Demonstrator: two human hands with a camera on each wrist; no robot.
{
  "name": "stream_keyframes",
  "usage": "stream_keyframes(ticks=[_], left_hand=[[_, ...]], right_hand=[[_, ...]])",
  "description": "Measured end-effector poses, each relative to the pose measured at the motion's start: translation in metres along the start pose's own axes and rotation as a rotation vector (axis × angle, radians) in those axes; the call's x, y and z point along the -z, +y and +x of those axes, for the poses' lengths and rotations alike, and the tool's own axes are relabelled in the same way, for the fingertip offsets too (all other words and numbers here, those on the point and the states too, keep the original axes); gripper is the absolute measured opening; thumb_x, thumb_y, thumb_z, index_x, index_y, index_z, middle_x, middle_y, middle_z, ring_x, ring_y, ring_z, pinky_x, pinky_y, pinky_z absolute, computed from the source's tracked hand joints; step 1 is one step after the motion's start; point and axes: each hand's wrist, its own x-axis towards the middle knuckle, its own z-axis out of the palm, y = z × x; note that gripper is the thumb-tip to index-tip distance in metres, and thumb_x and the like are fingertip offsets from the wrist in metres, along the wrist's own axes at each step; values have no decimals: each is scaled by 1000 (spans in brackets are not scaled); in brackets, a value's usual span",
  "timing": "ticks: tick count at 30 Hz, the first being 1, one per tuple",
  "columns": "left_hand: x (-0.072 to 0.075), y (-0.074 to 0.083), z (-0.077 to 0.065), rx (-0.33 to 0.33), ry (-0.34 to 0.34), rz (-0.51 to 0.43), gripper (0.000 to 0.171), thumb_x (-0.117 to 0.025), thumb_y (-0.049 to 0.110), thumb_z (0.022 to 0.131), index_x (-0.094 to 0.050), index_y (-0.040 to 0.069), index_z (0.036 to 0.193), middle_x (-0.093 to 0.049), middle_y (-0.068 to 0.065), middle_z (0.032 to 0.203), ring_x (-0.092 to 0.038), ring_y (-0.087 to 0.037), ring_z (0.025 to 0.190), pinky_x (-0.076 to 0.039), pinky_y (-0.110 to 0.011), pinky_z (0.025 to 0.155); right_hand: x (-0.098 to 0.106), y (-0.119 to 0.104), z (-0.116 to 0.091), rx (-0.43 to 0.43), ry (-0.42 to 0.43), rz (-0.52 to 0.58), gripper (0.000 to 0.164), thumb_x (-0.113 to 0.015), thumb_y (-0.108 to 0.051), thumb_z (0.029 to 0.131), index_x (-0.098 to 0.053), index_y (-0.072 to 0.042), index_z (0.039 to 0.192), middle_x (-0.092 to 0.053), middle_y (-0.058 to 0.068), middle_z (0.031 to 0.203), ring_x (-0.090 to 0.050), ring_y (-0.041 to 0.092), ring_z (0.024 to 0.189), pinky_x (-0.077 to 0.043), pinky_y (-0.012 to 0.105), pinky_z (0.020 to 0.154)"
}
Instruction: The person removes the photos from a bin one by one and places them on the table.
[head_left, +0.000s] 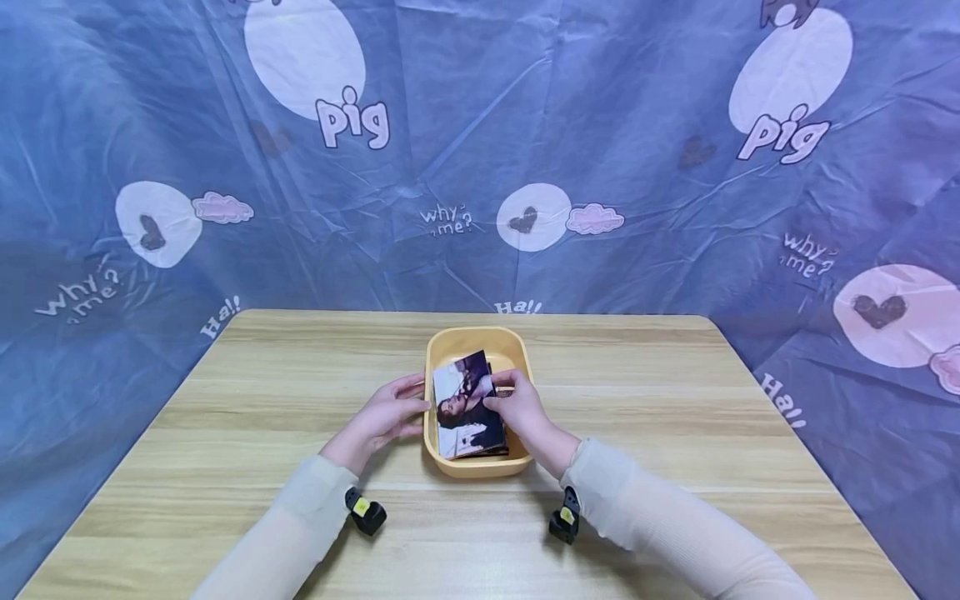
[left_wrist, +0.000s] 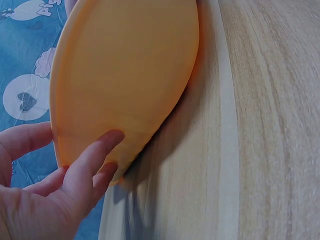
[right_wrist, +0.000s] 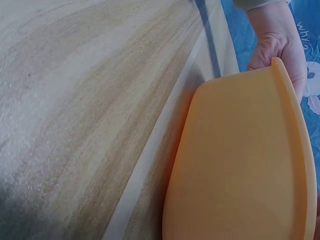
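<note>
A yellow plastic tub (head_left: 480, 471) with rounded corners stands on the table. Inside lies a small stack of photo prints (head_left: 461, 437); the top one pictures a person lying sideways, and dark edges of others peek out beneath it. My right hand (head_left: 521, 408) reaches over the tub's right rim and pinches the stack's right edge, thumb on top; its fingertips are hidden under the prints. My left hand (head_left: 386, 412) holds the tub's left side, thumb at the rim and fingers (left_wrist: 97, 152) spread on the outer wall. The tub hides the right hand's fingers in the right wrist view.
The light wood-grain table (head_left: 262, 400) extends around the tub on all sides. Behind it hangs a blue printed cloth (head_left: 450, 150) with wrinkles. Black wrist cameras (head_left: 366, 511) are strapped at both pale sleeves (head_left: 277, 533).
</note>
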Motion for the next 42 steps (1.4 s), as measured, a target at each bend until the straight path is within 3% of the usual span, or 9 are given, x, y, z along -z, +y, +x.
stream_keyframes(ticks=[2,4,11,17,22,30,35,39,42], left_hand=[[0,0,0,2,6,3,68,-54,-6,88,-25,-2,150,-25,-27,154,-44,-46,131,-59,-43,88],[1,-1,-1,3,13,3,68,-54,-6,88,-25,-2,149,-26,-27,154,-45,-45,130,-60,-42,88],[1,-2,-1,11,17,-18,67,-54,-6,88,-26,-2,149,-27,-26,154,-48,-44,128,-60,-42,88],[1,-3,0,19,29,-27,68,-54,-6,88,-26,-1,149,-28,-26,154,-49,-43,127,-61,-40,86],[1,-3,0,24,27,-44,68,-53,-7,88,-26,0,150,-28,-25,155,-48,-43,129,-59,-41,88],[2,-3,0,0,-8,-50,68,-50,-7,89,-22,-2,151,-24,-26,156,-40,-46,134,-55,-48,95],[1,-3,1,-2,-18,-38,67,-50,-7,90,-23,-2,150,-24,-26,155,-40,-46,134,-55,-49,96],[1,-2,2,7,-16,-34,66,-51,-6,90,-24,-1,150,-25,-24,156,-41,-45,134,-55,-47,95],[2,-2,1,6,-8,-26,66,-51,-6,89,-25,-1,150,-26,-24,156,-41,-45,133,-57,-45,94]], right_hand=[[0,-2,0,17,5,-32,33,-66,10,78,-57,7,110,-59,23,115,-57,32,104,-54,39,92],[-1,-4,-1,34,2,-50,32,-66,9,78,-58,7,109,-61,22,112,-56,33,105,-52,42,95],[1,-5,1,-1,-27,-7,33,-68,7,79,-59,6,110,-59,9,85,-55,11,65,-54,20,55],[8,-10,5,-58,-18,79,35,-69,9,80,-60,5,113,-56,0,73,-55,7,57,-55,19,54],[21,-17,11,-49,-16,165,39,-68,10,80,-58,6,118,-60,-3,71,-57,5,54,-56,17,52],[67,-24,36,-94,-17,274,40,-65,4,86,-53,7,124,-66,-9,73,-62,2,64,-57,14,61],[106,-22,57,-150,-27,438,12,-60,5,88,-64,-5,93,-66,-7,65,-63,2,58,-56,13,55],[132,-16,74,-194,-45,522,28,-57,7,90,-65,-15,73,-67,-5,61,-64,3,55,-56,14,52],[149,3,97,-216,-36,487,26,-61,3,89,-65,-17,72,-65,-8,60,-60,1,53,-54,12,50]])
